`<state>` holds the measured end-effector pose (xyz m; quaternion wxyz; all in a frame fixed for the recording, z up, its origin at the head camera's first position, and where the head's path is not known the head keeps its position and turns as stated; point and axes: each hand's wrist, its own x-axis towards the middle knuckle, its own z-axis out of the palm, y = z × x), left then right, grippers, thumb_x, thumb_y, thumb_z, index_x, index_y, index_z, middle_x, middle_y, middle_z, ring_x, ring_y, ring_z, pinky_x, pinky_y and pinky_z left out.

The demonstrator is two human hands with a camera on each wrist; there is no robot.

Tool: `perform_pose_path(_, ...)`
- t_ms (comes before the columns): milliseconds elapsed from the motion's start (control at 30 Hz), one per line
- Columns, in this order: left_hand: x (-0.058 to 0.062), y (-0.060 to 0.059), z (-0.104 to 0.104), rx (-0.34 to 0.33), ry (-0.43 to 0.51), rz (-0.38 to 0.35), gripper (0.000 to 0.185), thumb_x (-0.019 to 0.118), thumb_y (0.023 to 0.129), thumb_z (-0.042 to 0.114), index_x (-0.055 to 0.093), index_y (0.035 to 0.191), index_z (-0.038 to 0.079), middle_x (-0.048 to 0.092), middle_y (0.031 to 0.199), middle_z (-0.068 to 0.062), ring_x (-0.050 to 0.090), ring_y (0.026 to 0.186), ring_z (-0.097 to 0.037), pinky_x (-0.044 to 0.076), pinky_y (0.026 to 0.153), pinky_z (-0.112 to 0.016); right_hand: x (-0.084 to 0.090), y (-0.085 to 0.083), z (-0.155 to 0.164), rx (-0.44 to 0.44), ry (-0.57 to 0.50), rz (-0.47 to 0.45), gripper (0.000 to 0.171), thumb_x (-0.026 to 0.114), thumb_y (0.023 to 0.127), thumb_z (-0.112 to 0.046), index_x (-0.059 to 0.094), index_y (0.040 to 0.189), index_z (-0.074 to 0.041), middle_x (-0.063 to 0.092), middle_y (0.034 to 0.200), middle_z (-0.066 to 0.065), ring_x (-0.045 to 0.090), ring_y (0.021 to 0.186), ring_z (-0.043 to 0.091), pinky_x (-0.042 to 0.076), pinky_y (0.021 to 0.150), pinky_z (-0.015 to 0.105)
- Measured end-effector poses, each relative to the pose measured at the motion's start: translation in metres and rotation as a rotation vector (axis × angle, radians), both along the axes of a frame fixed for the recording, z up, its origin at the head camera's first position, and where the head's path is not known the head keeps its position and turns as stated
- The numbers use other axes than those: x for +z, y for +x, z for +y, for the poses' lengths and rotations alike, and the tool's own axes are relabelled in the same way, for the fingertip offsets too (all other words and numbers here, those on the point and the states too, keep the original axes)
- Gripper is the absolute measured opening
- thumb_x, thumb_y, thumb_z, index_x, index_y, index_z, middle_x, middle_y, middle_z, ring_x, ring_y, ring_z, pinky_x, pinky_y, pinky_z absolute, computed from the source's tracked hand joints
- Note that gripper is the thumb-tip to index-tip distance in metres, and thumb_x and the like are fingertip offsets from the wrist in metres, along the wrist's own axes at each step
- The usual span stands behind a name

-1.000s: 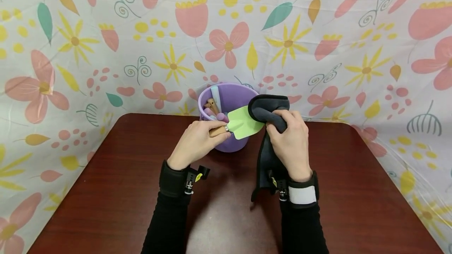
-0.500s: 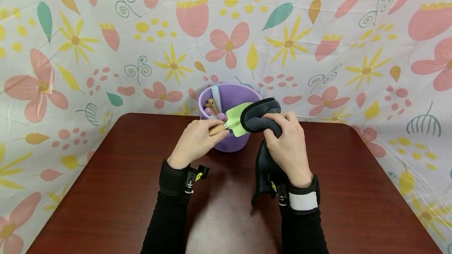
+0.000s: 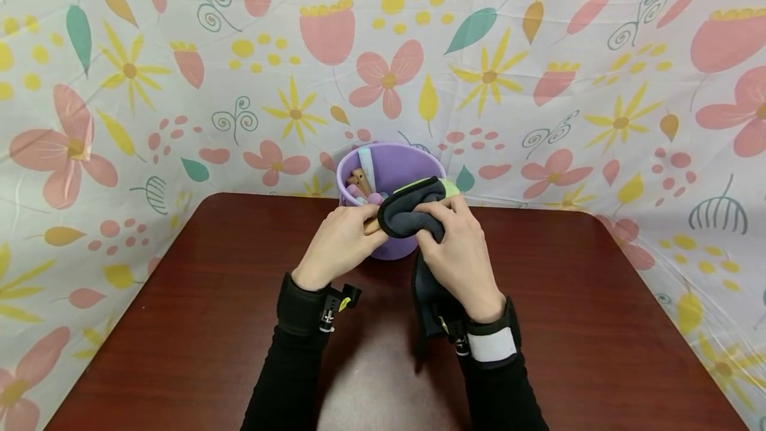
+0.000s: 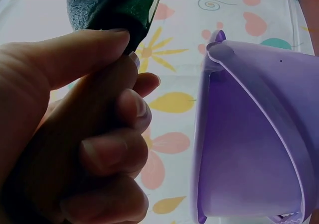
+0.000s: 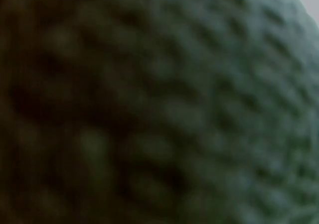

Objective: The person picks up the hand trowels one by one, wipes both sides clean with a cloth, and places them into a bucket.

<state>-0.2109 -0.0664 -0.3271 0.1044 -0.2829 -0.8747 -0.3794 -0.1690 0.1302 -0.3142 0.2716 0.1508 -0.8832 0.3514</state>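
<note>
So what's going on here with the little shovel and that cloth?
A person is wiping a toy trowel over a dark red table. The left hand grips its wooden handle, while the right hand presses a dark grey cloth around the green blade, which is mostly covered. Just behind stands a purple bucket holding more small tools.

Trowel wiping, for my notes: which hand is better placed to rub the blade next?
Right. The right hand already presses the cloth over the trowel blade; the left hand is busy holding the handle beside the bucket.
</note>
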Motion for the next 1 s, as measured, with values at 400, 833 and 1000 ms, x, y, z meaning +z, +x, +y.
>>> perform_pose_path(400, -0.001, 0.000, 0.003, -0.045, -0.010, 0.091, 0.009, 0.068, 0.094, 0.025, 0.069, 0.094, 0.017, 0.043, 0.062, 0.011, 0.042, 0.054, -0.006, 0.036, 0.052, -0.025, -0.005, -0.009, 0.007, -0.066, -0.025, -0.020, 0.028, 0.064, 0.083, -0.002, 0.072, 0.108, -0.010, 0.053, 0.106, 0.012, 0.053, 0.085, 0.028, 0.040, 0.071, 0.041)
perform_pose_path(833, -0.002, -0.002, 0.001, -0.052, -0.046, 0.096, 0.010, 0.068, 0.094, 0.028, 0.070, 0.095, 0.018, 0.036, 0.060, 0.012, 0.042, 0.055, -0.006, 0.036, 0.056, -0.025, -0.005, -0.014, 0.026, -0.133, -0.060, -0.043, 0.034, 0.059, 0.084, -0.001, 0.069, 0.115, -0.009, 0.050, 0.101, 0.012, 0.047, 0.078, 0.026, 0.036, 0.070, 0.039)
perform_pose_path(1000, -0.003, -0.003, 0.001, -0.054, -0.052, 0.079, 0.014, 0.068, 0.094, 0.029, 0.072, 0.101, 0.018, 0.035, 0.060, 0.011, 0.044, 0.057, -0.006, 0.039, 0.060, -0.025, -0.003, -0.013, 0.033, -0.144, -0.070, -0.047, 0.034, 0.057, 0.085, 0.000, 0.069, 0.116, -0.009, 0.050, 0.102, 0.014, 0.046, 0.078, 0.027, 0.035, 0.071, 0.040)
